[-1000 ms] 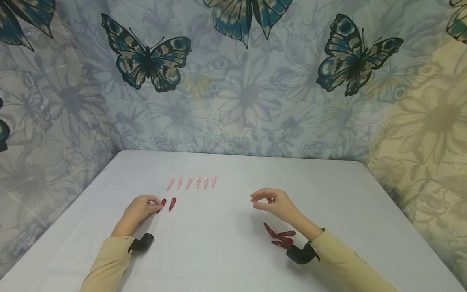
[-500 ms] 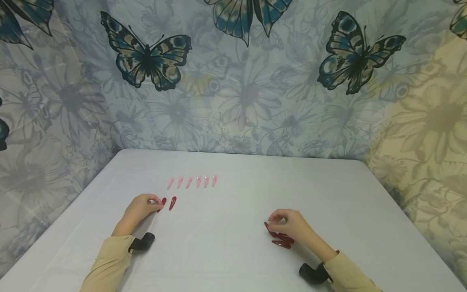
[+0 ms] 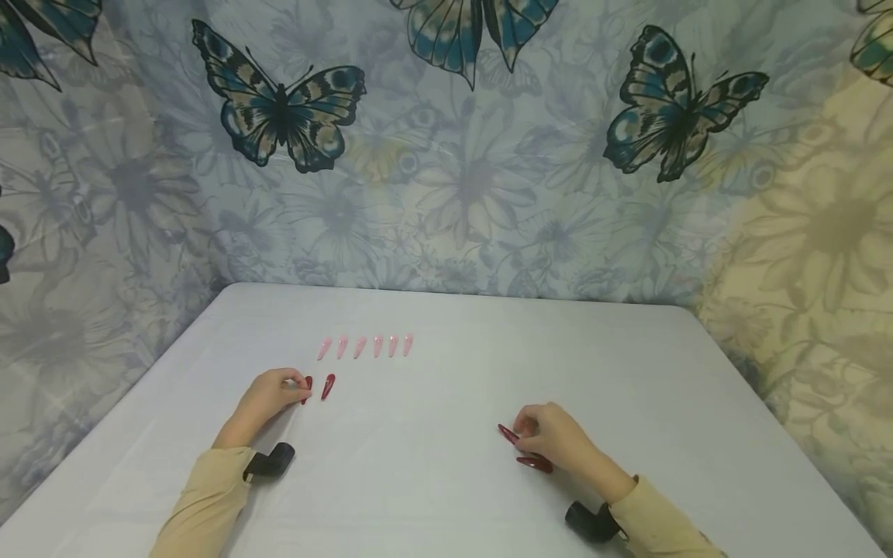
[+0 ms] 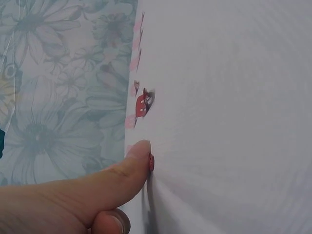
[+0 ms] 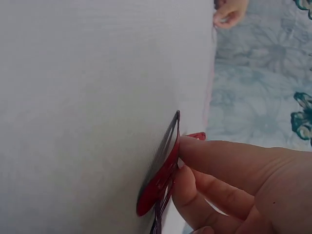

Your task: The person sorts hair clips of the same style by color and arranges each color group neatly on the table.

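- red clip is pinched by left hand, just beside second red clip, pink clips laid beyond
- tilted red clip is pinched by right hand among loose red clips
- a light grip is probably best used, one clip freed, neighbours not dragged
- clips are set on white table; room is walled by butterfly-print backdrop

See a smooth white table with rounded far corners. Past its far edge, see a flower-printed backdrop, pale blue-grey but yellowish at right, bearing large teal-and-black butterflies.
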Tool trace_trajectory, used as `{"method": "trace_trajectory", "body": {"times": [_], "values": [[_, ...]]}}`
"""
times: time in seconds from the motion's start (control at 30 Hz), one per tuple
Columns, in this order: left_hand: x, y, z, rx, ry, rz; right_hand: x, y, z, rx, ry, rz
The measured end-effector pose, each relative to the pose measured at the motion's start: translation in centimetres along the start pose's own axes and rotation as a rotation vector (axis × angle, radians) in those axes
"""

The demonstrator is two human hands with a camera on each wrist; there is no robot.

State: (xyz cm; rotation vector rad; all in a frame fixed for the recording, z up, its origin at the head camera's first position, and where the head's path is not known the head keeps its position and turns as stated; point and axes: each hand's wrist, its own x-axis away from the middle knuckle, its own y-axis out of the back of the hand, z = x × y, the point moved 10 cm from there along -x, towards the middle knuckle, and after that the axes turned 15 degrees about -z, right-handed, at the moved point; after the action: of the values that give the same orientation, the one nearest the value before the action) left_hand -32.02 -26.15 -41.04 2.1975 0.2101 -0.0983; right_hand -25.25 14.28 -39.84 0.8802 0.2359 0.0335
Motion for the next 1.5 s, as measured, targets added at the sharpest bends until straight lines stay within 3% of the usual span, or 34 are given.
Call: {"method": "trace_trajectory", "body": {"times": [0.3, 0.43, 0.73, 1.07, 1.5], "values": [[0.2, 0.5, -0.2, 0.021, -0.005, -0.013, -0.6, -0.8, 0.0, -0.062, 0.034, 0.072], [0.1, 0.5, -0.3, -0.016, -0.008, -0.026, -0.8, -0.4, -0.1, -0.08, 0.049, 0.092], [0.1, 0.5, -0.2, -0.072, -0.021, -0.024, -1.6, 0.6, 0.1, -0.102, 0.063, 0.051], [-0.1, 0.7, -0.1, -0.074, -0.024, -0.069, -4.4, -0.5, -0.1, -0.247, -0.044, 0.167], [0.1, 0.8, 0.1, -0.041, 0.005, -0.073, -6.1, -0.7, 0.8, -0.45, -0.089, 0.119]]}}
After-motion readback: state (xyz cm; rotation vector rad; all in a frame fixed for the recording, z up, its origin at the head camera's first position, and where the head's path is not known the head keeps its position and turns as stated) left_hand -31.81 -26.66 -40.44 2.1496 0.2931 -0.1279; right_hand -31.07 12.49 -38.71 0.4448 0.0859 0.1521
